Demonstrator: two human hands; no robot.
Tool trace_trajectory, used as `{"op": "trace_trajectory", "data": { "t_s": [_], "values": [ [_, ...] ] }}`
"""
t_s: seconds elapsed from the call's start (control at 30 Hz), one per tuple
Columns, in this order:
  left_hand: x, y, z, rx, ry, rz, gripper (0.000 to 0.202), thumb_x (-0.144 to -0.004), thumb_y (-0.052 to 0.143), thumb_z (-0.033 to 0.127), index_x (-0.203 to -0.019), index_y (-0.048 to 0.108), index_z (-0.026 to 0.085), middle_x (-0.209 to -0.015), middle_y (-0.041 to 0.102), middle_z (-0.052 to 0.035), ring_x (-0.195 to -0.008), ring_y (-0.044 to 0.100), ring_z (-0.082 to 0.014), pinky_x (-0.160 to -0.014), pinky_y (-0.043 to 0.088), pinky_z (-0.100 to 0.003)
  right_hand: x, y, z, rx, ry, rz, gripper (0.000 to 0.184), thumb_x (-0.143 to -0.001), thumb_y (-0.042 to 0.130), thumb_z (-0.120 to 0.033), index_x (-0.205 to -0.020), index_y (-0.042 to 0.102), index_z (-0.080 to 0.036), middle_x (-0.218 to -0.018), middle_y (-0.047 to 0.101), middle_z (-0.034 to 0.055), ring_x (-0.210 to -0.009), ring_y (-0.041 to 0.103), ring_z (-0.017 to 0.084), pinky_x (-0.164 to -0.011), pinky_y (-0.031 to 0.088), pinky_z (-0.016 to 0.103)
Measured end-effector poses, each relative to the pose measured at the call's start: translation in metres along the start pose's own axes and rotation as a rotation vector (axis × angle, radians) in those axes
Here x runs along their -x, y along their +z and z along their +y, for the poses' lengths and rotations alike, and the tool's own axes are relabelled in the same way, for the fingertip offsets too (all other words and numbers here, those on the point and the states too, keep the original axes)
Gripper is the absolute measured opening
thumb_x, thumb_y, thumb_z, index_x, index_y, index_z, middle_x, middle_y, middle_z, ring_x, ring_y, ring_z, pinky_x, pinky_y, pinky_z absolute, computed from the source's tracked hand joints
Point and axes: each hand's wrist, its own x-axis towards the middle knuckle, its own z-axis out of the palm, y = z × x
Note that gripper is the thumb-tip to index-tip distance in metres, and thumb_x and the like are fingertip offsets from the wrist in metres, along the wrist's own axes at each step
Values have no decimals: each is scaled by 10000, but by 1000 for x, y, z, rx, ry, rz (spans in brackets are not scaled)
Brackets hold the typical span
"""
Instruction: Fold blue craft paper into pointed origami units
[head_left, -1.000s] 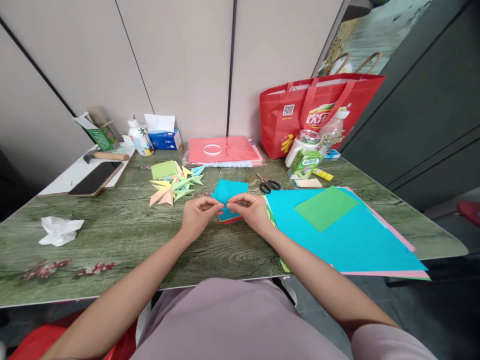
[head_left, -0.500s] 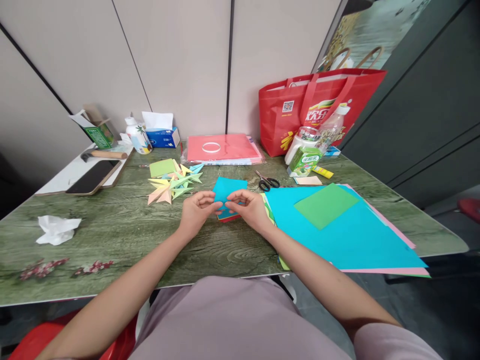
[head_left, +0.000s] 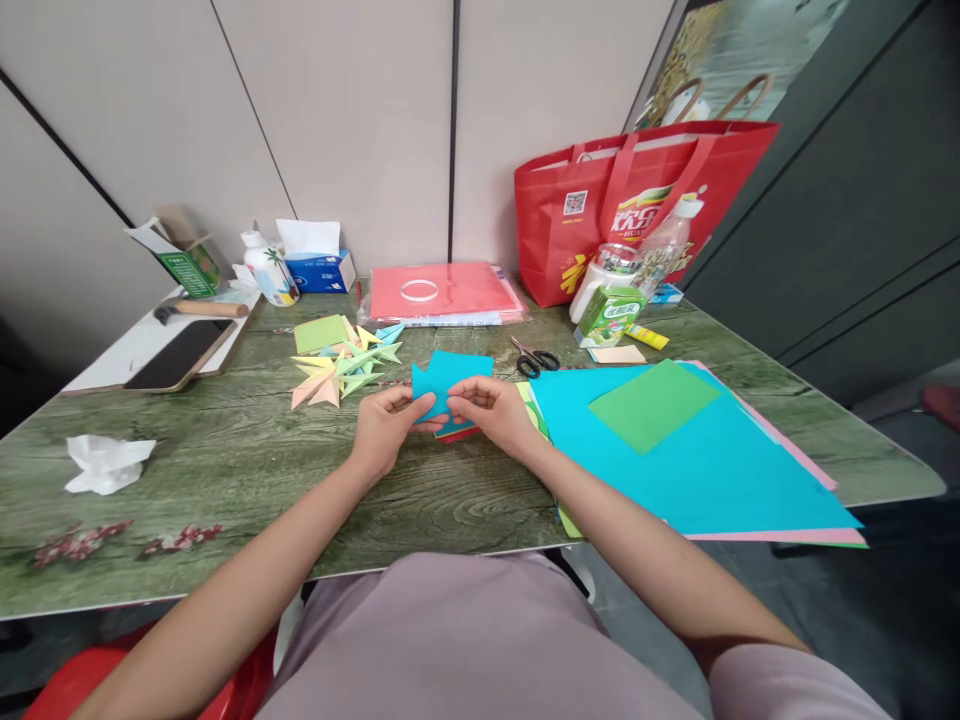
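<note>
Blue piece [head_left: 426,388] in hand, its folding apparently unfinished

The small piece is raised over the front left part of the stack [head_left: 474,366]; whether the two touch, I cannot tell. The left hand [head_left: 386,425] has its grip closed to a pinch, thumb on the near face and fingers behind. The right hand [head_left: 496,412] has its grip drawn to a pinch too, at the piece's right edge, though blue against blue hides how much paper it has hold of. The piece's uneven outline, with a point at the upper left, suggests that some folding is done and more is left; the creases are too small to read.

The stack shows blue on top and a red edge beneath, so several flat sheets seem to remain unworked. To the left of the stack lies a heap of pointed shapes [head_left: 341,372] in pale colours, none of them this strong blue; these look like completed folds, but they overlap too much to count. Behind the heap, left of the stack, is a flat pale green pad [head_left: 321,335], unfolded.

Just behind the stack's right side, the scissors [head_left: 536,360] rest on the tabletop [head_left: 247,500], in neither hand. Right of the stack, large sheets [head_left: 705,490] and a green square [head_left: 652,405] lie flat, apparently unused material.
</note>
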Motion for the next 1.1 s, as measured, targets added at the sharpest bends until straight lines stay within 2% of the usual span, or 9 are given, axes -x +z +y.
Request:
{"op": "trace_trajectory", "data": {
  "t_s": [0.07, 0.23, 0.3, 0.47, 0.63, 0.83, 1.1],
  "values": [
    [0, -1, 1, -3, -15, -23, 249, -632, 727, 324, -678, 585, 125, -636, 656, 1, -609, 672, -205, -601, 571, -330, -1, -1, 1, -23, 27, -19, 243, -641, 691, -361, -760, 609, -166, -645, 631, -11, -517, 565, 90, -523, 477, 231],
    [-3, -5, 6, -25, -132, -239, 307, -670, 701, 329, -875, 598, 126, -777, 699, -48, -696, 682, -211, -669, 568, -355, -2, -5, 3, -29, 83, -18, 255, -617, 708, -367, -735, 614, -162, -616, 625, -18, -497, 552, 85, -513, 474, 231],
    [-4, -7, 6, -41, -152, -272, 327, -670, 704, 318, -907, 603, 116, -764, 707, -65, -714, 684, -221, -691, 565, -367, -2, -5, 2, -39, 108, -24, 260, -605, 717, -364, -736, 619, -162, -627, 634, -14, -515, 565, 91, -537, 489, 243],
    [-5, -9, 4, -50, -110, -198, 344, -671, 700, 350, -898, 620, 105, -745, 713, -83, -687, 685, -228, -665, 569, -361, -2, -5, -1, -120, 159, -52, 264, -591, 728, -331, -778, 636, -168, -687, 662, -5, -611, 618, 114, -622, 521, 269],
    [-6, -8, 5, -14, -145, -216, 318, -676, 696, 330, -892, 618, 110, -766, 716, -88, -685, 687, -227, -660, 570, -356, -2, -7, -1, -166, 187, -44, 249, -584, 732, -301, -778, 645, -173, -664, 668, -10, -646, 635, 120, -605, 510, 238],
    [-5, -7, 9, 35, -189, -214, 243, -674, 674, 235, -878, 608, 122, -742, 715, -75, -661, 685, -234, -649, 569, -378, 0, -8, -6, -177, 254, -54, 238, -575, 735, -280, -774, 657, -175, -655, 679, -8, -653, 643, 124, -579, 492, 219],
    [-3, -3, 12, 12, -198, -177, 182, -667, 625, 201, -820, 572, 120, -674, 704, -63, -588, 676, -226, -567, 562, -357, -1, -7, -3, -259, 376, -29, 269, -512, 770, -264, -740, 664, -167, -627, 674, -10, -592, 617, 97, -590, 480, 220]
  ]
}}
